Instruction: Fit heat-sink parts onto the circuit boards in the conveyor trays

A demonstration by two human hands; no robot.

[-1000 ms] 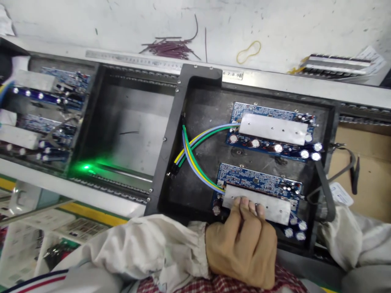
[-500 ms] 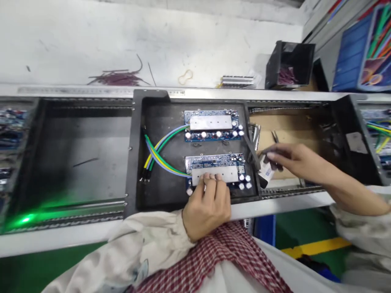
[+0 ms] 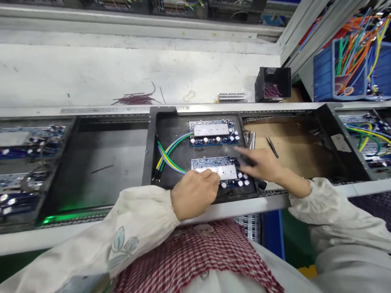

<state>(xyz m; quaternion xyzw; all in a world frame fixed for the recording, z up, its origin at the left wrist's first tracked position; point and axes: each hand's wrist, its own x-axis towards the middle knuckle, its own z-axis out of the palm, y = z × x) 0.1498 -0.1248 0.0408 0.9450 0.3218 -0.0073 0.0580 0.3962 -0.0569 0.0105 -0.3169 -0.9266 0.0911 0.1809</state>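
Two blue circuit boards with silver heat sink plates lie in a black tray: a far board and a near board. Green, yellow and blue wires curve from the boards' left ends. My left hand is closed over the near edge of the near board, fingers curled against its plate; anything in them is hidden. Over the right end of that board is my right hand, its finger pointing left. Motion smears its fingers, and a dark patch beneath them is unclear.
Tweezers lie on cardboard to the right. Behind the line are dark purple tube pieces, a rubber band and a black bin. Blue bins hold coloured wires. A thin dark strip lies left.
My right hand has moved left from the white-labelled object beside the tray to over the near board. My left hand's fingers have curled in more. The camera view has shifted.
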